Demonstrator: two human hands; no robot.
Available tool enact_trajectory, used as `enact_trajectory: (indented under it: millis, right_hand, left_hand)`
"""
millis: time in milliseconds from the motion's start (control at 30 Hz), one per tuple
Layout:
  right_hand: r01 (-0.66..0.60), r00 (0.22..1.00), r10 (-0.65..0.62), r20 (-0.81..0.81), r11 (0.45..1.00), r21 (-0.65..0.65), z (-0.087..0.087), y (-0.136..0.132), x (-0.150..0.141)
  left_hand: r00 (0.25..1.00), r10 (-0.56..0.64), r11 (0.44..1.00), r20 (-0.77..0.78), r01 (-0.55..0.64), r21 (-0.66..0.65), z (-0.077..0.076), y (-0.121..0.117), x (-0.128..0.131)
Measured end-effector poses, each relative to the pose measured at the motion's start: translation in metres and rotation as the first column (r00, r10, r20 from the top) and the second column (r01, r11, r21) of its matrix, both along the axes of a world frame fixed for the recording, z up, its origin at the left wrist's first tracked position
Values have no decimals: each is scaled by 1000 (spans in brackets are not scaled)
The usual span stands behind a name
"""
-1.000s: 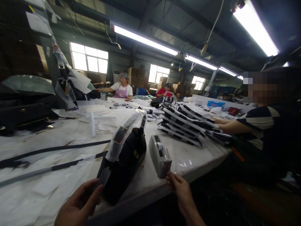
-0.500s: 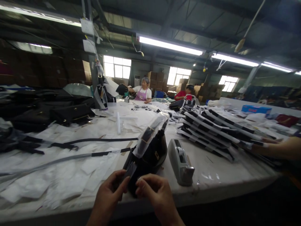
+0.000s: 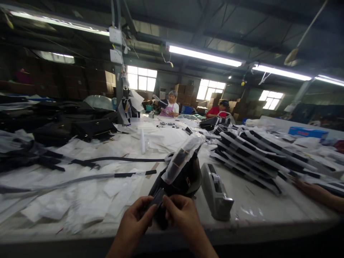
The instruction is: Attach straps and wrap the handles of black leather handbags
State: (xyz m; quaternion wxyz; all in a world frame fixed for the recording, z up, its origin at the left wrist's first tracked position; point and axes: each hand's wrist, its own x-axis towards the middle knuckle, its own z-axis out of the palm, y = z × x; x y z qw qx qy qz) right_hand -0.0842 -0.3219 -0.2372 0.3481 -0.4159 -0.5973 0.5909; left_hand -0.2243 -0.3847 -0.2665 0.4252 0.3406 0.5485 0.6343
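A black handbag (image 3: 194,172) with a gold clasp stands on the table in front of me, its upper part wrapped in translucent white film (image 3: 176,168). My left hand (image 3: 137,218) is closed on a dark strap (image 3: 158,197) at the bag's near side, thumb on top. My right hand (image 3: 182,211) pinches at the upper edge of the same strap; anything small between those fingertips is hidden. To the right of the bag, a grey tape dispenser (image 3: 217,197) stands apart from both hands.
White sheets (image 3: 88,206) and long black straps (image 3: 134,160) cover the left side. Black bags (image 3: 91,127) are heaped beyond. Stacked black-and-white strips (image 3: 247,161) lie at right, with a co-worker's hand (image 3: 309,188) beside them. Two people sit across the table.
My right fingertips have come up against the strap. The scene has shifted rightward in view. The co-worker's hand at right has moved lower, and the far co-worker's black item has moved closer to the body.
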Motion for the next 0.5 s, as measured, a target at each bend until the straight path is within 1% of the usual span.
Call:
enact_trajectory:
  millis: [100,167,267,333,433,500]
  right_hand:
    - [-72,990,68,-125,997,-26,-5,-3,11]
    - [-115,966,99,-237,992,-51,-8,-6,16]
    - [-192,895,136,-425,977,-92,-10,-13,19]
    - [-241,840,154,-520,965,-103,-9,-18,18]
    - [-330,774,210,-597,939,-96,-5,-22,15]
    - [-368,774,269,-573,928,-61,-4,-22,13]
  left_hand:
    - [1000,-5,1000,7,5,-9,-2,0,-3]
    - [1000,-6,1000,6,6,-24,-2,-1,-3]
    - [1000,2,999,7,-1,-37,-1,-1,-1]
    - [1000,25,999,4,-25,-33,0,-2,0]
    - [998,56,998,-19,-56,-25,0,-2,1]
    - [997,69,997,-29,-69,-24,-1,-2,1]
